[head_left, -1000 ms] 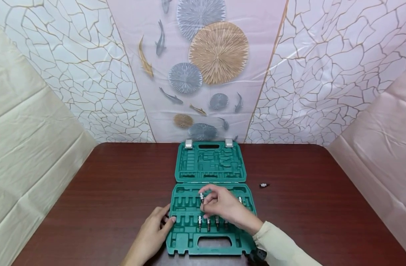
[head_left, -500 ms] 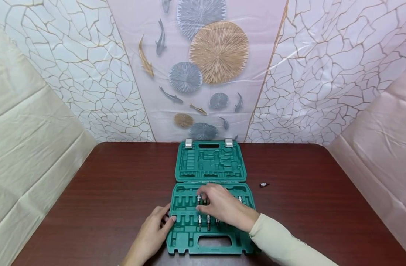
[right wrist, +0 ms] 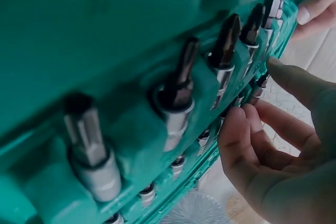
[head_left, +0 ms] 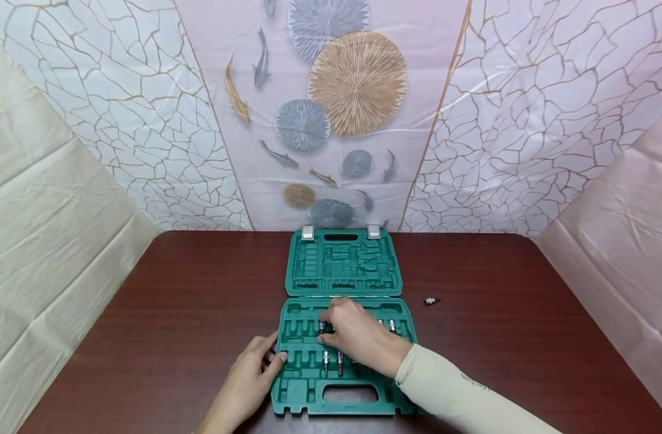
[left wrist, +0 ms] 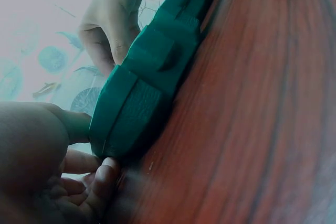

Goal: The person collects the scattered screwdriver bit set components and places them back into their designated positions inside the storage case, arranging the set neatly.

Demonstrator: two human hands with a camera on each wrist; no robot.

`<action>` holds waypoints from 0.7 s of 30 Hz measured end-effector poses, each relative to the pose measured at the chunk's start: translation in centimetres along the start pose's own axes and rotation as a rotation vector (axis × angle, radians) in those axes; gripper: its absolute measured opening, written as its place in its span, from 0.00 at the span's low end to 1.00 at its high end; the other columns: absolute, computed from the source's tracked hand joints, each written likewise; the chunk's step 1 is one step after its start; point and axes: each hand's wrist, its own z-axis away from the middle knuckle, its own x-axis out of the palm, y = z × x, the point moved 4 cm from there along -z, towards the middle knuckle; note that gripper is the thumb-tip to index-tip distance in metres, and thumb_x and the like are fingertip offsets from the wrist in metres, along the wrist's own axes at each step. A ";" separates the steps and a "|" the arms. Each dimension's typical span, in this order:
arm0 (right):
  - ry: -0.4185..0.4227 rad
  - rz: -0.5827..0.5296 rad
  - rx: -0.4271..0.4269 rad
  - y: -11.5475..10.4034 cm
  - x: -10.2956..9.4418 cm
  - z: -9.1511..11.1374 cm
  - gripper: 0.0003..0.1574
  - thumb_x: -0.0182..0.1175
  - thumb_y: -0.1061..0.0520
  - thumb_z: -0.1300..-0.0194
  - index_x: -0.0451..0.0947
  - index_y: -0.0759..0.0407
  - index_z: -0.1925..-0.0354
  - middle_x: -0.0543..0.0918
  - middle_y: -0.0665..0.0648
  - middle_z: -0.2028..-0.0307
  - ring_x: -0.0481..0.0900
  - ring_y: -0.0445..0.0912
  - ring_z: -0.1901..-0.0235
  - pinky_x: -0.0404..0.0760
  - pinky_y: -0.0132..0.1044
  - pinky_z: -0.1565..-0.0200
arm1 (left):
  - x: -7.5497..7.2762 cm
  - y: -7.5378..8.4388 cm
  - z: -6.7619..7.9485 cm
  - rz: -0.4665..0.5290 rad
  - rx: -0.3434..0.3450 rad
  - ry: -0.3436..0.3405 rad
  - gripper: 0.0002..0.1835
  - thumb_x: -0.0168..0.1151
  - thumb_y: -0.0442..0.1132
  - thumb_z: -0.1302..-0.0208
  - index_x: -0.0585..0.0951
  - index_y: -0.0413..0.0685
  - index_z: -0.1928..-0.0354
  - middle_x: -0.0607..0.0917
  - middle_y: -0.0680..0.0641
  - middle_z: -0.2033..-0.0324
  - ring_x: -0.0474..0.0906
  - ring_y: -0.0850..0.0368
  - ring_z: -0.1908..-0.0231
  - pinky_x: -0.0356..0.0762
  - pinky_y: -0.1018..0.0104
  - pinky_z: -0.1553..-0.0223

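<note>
A green plastic tool case [head_left: 295,404] lies spread wide on the table, its lid [head_left: 344,265] folded back. My left hand [head_left: 246,374] grips the case's left edge, thumb on top; in the left wrist view its fingers [left wrist: 105,177] curl around the corner. My right hand [head_left: 363,337] reaches over the upper row of slots. Between its thumb and fingertips it pinches a small bit socket [right wrist: 261,88], silver with a dark tip, right at a slot. More bit sockets [head_left: 326,360] sit in the lower row, some hidden under the right hand.
One loose bit socket [head_left: 430,301] lies on the dark red wooden table [head_left: 504,337], right of the case. Two bit sockets, one at the row's right end [head_left: 393,326], show beyond the right hand. A patterned cloth [head_left: 358,84] hangs behind the table.
My right hand has carried the bit socket slightly left and down into the upper row, its fingers lower over the slots. The left hand stays on the case edge.
</note>
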 end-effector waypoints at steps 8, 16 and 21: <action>0.057 0.144 -0.095 -0.2 0.1 0.3 0.15 0.72 0.52 0.30 0.90 0.59 0.49 0.81 0.55 0.60 0.80 0.47 0.58 0.84 0.30 0.63 | 0.0 0.1 0.1 0.009 0.011 0.014 0.28 0.63 0.42 0.21 0.74 0.34 0.27 0.78 0.51 0.58 0.73 0.64 0.67 0.73 0.68 0.67; 0.056 0.069 -0.046 0.1 0.1 0.3 0.14 0.72 0.52 0.30 0.92 0.57 0.50 0.81 0.54 0.61 0.81 0.49 0.57 0.84 0.32 0.68 | 0.1 0.0 0.0 0.011 0.009 0.011 0.28 0.63 0.42 0.21 0.74 0.33 0.27 0.78 0.51 0.58 0.73 0.64 0.67 0.73 0.68 0.67; 0.039 0.144 -0.042 -0.2 0.5 0.3 0.08 0.69 0.50 0.28 0.92 0.52 0.58 0.78 0.52 0.66 0.78 0.46 0.62 0.77 0.31 0.76 | 0.1 -0.1 0.0 0.023 -0.003 0.002 0.29 0.63 0.43 0.21 0.73 0.34 0.27 0.78 0.51 0.58 0.73 0.62 0.67 0.73 0.67 0.67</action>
